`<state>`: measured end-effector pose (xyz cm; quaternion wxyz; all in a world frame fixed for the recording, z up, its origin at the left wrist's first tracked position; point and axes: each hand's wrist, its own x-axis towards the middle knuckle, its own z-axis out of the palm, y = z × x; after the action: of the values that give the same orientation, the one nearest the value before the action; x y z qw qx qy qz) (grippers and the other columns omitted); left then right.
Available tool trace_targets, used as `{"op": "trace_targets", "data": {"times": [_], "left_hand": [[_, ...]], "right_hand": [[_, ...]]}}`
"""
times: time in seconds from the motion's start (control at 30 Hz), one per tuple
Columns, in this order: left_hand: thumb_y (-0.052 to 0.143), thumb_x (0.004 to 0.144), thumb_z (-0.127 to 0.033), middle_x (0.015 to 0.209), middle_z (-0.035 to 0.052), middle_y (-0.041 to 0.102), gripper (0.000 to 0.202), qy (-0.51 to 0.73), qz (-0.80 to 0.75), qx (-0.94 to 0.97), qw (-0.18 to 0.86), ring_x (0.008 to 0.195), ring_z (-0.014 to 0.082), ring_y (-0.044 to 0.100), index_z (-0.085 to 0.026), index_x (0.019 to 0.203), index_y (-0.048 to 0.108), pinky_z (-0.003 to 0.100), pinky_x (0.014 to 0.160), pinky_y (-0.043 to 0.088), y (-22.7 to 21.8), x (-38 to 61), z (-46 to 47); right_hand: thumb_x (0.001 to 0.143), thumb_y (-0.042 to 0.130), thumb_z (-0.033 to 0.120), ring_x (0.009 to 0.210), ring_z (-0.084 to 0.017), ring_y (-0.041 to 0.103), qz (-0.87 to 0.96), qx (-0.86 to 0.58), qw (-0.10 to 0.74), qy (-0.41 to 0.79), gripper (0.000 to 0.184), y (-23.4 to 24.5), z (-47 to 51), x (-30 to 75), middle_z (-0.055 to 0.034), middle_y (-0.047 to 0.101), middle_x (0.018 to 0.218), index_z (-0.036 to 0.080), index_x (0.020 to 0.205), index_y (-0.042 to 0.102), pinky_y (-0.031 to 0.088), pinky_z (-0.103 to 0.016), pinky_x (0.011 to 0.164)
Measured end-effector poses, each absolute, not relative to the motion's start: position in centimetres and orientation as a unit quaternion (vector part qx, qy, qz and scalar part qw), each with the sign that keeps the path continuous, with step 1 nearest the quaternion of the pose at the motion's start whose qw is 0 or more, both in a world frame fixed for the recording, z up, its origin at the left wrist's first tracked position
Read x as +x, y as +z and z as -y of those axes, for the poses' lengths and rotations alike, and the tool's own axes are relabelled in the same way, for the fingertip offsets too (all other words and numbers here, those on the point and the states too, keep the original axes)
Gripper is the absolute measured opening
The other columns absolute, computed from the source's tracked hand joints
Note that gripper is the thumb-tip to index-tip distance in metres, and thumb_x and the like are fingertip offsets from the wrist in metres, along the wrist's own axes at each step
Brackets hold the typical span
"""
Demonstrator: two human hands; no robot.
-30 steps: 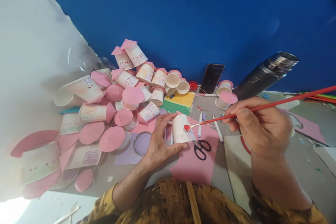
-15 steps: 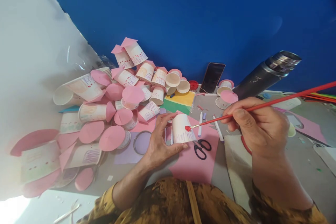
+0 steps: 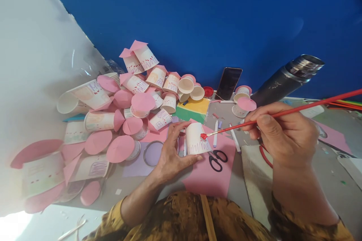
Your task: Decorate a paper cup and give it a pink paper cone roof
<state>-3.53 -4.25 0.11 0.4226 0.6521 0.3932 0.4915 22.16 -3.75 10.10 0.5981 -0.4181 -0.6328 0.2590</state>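
one held cup (image 3: 194,132): white, slightly tilted, purple zigzags (image 3: 195,148) along lower edge.

Setting: a paper-craft workspace, at a matte grey tabletop (image 3: 333,192) against a flat blue wall (image 3: 198,15); indicators: a heap of white paper cups (image 3: 98,121) decorated in purple and red, many capped with pink paper cones (image 3: 143,102); black-handled scissors (image 3: 218,160) on a cut pink paper sheet (image 3: 210,184); white-barrelled markers (image 3: 235,140); a slim red-handled paintbrush (image 3: 283,113); small pale scraps (image 3: 118,192) lying about; whether home, school or workshop, cannot be determined.
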Motion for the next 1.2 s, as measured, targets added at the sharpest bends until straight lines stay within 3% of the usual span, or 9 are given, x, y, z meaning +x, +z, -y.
{"op": "trace_targets", "data": {"times": [0.2,0.33,1.2], "left_hand": [[0.091,0.073,-0.054,0.142,0.0089,0.055,0.08,0.482,-0.4,0.661,0.413,0.135,0.0334,0.05,-0.035,0.143,0.056,0.047,0.109,0.045,0.4,-3.4,4.3],[0.09,0.073,-0.056,0.142,0.009,0.055,0.081,0.476,-0.404,0.664,0.41,0.134,0.0331,0.051,-0.035,0.144,0.055,0.047,0.107,0.046,0.5,-3.4,4.3],[0.089,0.074,-0.057,0.141,0.0102,0.054,0.081,0.479,-0.399,0.66,0.419,0.133,0.0337,0.052,-0.035,0.145,0.056,0.049,0.11,0.045,0.2,-3.4,4.3]], "right_hand": [[0.096,0.077,0.029,0.042,-0.011,0.059,0.605,-0.424,0.627,0.247,0.013,10.1,3.6,21.5,0.0009,0.072,0.061,0.021,0.087,0.077,0.049,-0.026,0.037],[0.095,0.078,0.032,0.039,-0.012,0.058,0.587,-0.434,0.636,0.249,0.012,9.8,3.5,21.3,0.0001,0.074,0.064,0.023,0.087,0.077,0.048,-0.027,0.035],[0.095,0.078,0.037,0.04,-0.009,0.055,0.571,-0.458,0.635,0.246,0.021,9.2,2.8,21.0,0.0008,0.073,0.062,0.02,0.082,0.073,0.044,-0.023,0.037]]}}
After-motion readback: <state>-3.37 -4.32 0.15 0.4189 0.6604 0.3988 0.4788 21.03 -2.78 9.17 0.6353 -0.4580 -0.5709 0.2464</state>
